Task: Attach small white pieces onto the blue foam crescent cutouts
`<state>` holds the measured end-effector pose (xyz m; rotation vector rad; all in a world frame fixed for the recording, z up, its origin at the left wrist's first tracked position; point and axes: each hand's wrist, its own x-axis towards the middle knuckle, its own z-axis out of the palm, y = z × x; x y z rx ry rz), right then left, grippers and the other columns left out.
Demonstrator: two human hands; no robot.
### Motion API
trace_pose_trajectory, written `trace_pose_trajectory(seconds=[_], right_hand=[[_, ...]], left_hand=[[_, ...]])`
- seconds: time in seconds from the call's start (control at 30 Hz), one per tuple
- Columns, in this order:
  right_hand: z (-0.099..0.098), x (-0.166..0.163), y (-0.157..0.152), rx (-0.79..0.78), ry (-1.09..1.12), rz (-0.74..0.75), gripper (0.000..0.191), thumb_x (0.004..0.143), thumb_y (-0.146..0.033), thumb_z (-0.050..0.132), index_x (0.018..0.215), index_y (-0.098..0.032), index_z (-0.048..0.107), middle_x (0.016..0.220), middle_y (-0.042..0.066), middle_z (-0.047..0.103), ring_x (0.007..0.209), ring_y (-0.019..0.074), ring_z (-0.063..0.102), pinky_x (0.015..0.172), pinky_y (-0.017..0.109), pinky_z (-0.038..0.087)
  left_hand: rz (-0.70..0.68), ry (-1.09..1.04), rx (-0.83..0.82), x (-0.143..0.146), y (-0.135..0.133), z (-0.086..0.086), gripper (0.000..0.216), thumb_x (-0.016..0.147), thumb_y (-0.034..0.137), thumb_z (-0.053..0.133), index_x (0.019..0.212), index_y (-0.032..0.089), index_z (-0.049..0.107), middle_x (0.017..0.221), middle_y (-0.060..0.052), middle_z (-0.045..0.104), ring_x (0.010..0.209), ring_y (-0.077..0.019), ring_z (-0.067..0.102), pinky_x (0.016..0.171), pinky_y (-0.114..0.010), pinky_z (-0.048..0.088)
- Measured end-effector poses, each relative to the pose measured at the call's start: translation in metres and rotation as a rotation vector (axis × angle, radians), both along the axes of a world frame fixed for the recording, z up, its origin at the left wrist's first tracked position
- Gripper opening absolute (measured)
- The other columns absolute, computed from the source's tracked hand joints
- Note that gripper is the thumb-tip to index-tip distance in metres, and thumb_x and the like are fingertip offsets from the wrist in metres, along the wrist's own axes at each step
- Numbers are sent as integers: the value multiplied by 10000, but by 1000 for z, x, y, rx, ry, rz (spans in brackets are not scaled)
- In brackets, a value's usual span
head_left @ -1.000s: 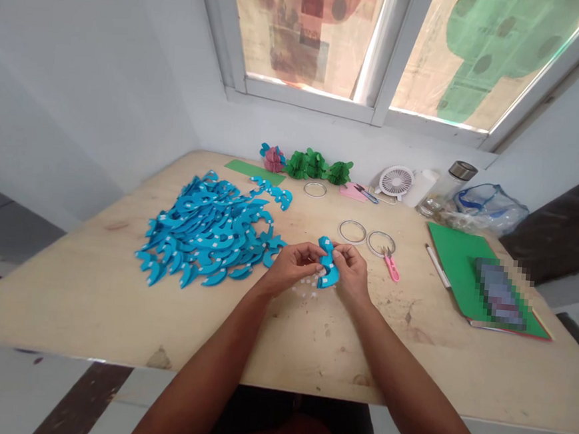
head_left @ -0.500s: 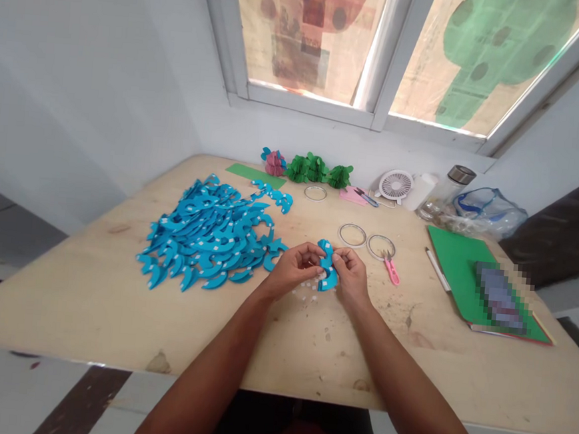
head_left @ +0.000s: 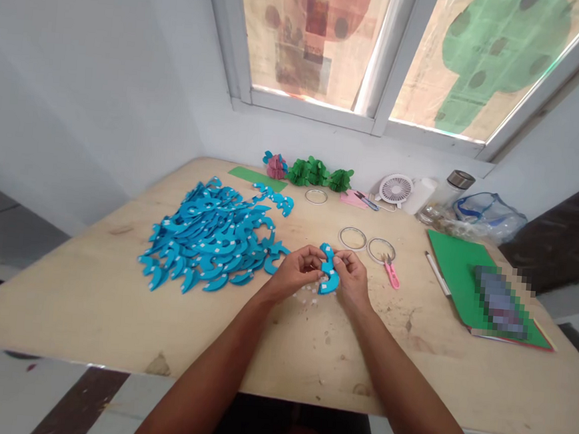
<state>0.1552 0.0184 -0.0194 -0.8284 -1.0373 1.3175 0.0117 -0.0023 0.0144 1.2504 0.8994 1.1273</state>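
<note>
A blue curved paper piece [head_left: 329, 285] with small white squares on it is held up between my two hands, just above the table. My right hand [head_left: 353, 277] pinches its right edge between thumb and fingers. On the other side, the curled fingers of my left hand [head_left: 296, 271] close at the piece's left edge, near a white square; the exact contact of the fingertips is too small to make out. Small white scraps [head_left: 308, 297] lie on the table below. A large heap of similar blue paper pieces [head_left: 217, 238] spreads to the left of my left hand.
Metal rings [head_left: 352, 239] and pink-handled snips [head_left: 392, 273] lie beyond my right hand. Green folded-paper shapes [head_left: 317, 172], a small white fan [head_left: 395, 189] and a bottle [head_left: 446, 196] stand along the back. A white pen [head_left: 437, 273] and green sheets [head_left: 458, 277] are at right.
The blue paper piece is turned slightly, and my left fingers have shifted a little along its left edge. My right hand keeps its hold. The view has tilted slightly.
</note>
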Motion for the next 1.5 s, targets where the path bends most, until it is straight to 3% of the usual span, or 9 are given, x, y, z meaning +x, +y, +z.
trace_pose_trajectory(seconds=[0.2, 0.47, 0.83, 1.07, 1.27, 1.5], right_hand=[[-1, 1, 1, -33, -20, -31, 157, 669, -303, 671, 739, -193, 584, 868, 23, 643, 705, 142, 578, 622, 252, 451], [2, 0, -2, -81, -41, -81, 192, 638, -320, 686, 730, -181, 591, 631, -17, 594, 539, 114, 527, 513, 230, 421], [8, -1, -5, -71, -83, -110, 181, 637, -308, 685, 714, -172, 594, 605, -21, 593, 513, 105, 520, 491, 222, 411], [11, -3, -10, -23, -166, -73, 170, 660, -317, 671, 722, -176, 599, 644, -5, 618, 540, 119, 539, 518, 238, 423], [10, -3, -11, 32, -244, -32, 168, 696, -335, 641, 752, -182, 601, 641, 3, 606, 560, 135, 547, 526, 250, 433], [4, -4, -11, 74, -303, -50, 167, 708, -337, 629, 777, -186, 609, 712, 24, 631, 646, 164, 584, 608, 288, 473]], left_hand=[[-10, 8, 23, 1, 0, 0, 323, 631, 253, 707, 900, 162, 552, 720, 0, 604, 658, -125, 574, 616, -244, 446], [-30, -4, 29, 1, 0, 0, 327, 627, 254, 708, 898, 162, 548, 730, -10, 611, 676, -136, 582, 633, -260, 456], [-32, -10, 15, -2, 0, 1, 332, 610, 248, 723, 886, 161, 560, 743, -14, 615, 681, -136, 588, 619, -251, 462], [178, -143, -23, -4, 8, -5, 375, 600, 255, 731, 903, 169, 528, 761, -12, 613, 670, -140, 605, 603, -256, 482], [151, -156, -49, -1, 9, -7, 404, 589, 257, 737, 939, 173, 553, 718, 11, 581, 617, -119, 583, 570, -245, 485], [254, -132, -28, 3, 12, -14, 314, 590, 260, 715, 855, 164, 578, 653, 29, 554, 584, -103, 561, 535, -218, 461]])
